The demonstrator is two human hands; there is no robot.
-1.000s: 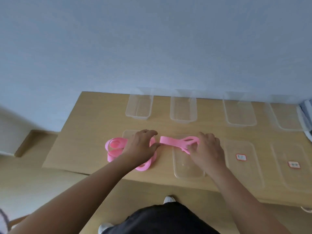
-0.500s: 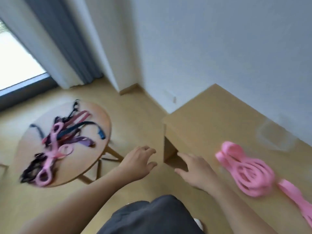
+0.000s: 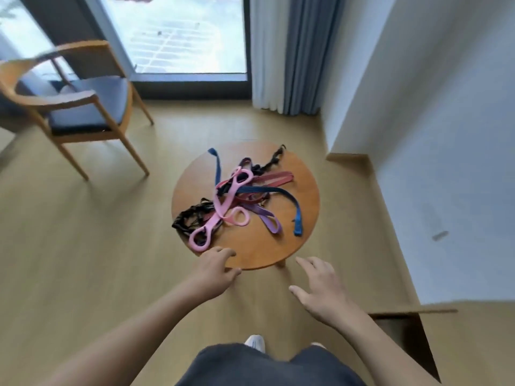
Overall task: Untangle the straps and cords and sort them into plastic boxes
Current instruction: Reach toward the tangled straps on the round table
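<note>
**Soft tangle on the round table, both hands empty**

The heap of tangled fabric straps and cords [image 3: 242, 190] lies on the middle of the round wooden side table [image 3: 264, 249]; it looks light, limp and prone to snagging, so a hard pull would likely tighten it. The pink flat strap with looped ends [image 3: 221, 203] lies on top; its near loop seems the easiest place to take hold. The left hand [image 3: 214, 271] hovers at the near rim, fingers loosely curled, holding nothing; the right hand [image 3: 320, 285], fingers spread and empty, is just short of the table. No plastic boxes show; a wooden armchair with a blue cushion [image 3: 83, 107] stands well apart.

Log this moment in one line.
left hand: empty, at table rim | right hand: empty, fingers spread | straps: tangled on table
</note>
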